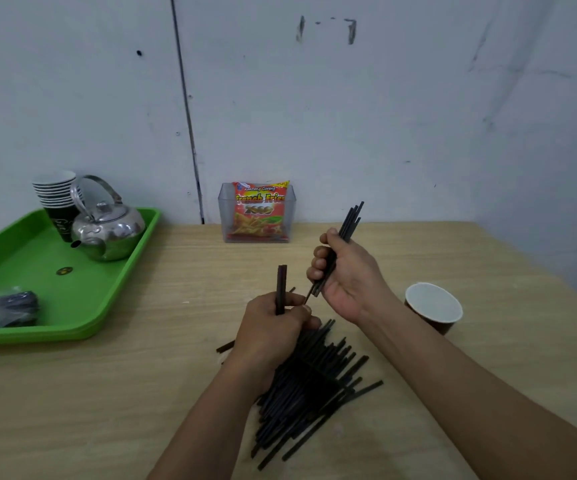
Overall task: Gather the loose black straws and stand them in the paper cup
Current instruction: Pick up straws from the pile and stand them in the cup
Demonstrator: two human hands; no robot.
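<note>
A heap of loose black straws (309, 386) lies on the wooden table (141, 393) in front of me. My left hand (273, 330) rests over the heap's far end and grips a few black straws (281, 282) that stick upright from its fist. My right hand (344, 275), raised above the table, is closed around a slanted bundle of black straws (351, 220) pointing up and right. The paper cup (434, 304), dark outside and white inside, stands empty to the right of my right wrist.
A green tray (37, 271) at the left holds a steel kettle (108, 230), a stack of paper cups (56, 195) and a plastic-wrapped dark bundle (3, 308). A clear box with a French Fries snack packet (257, 211) stands against the back wall.
</note>
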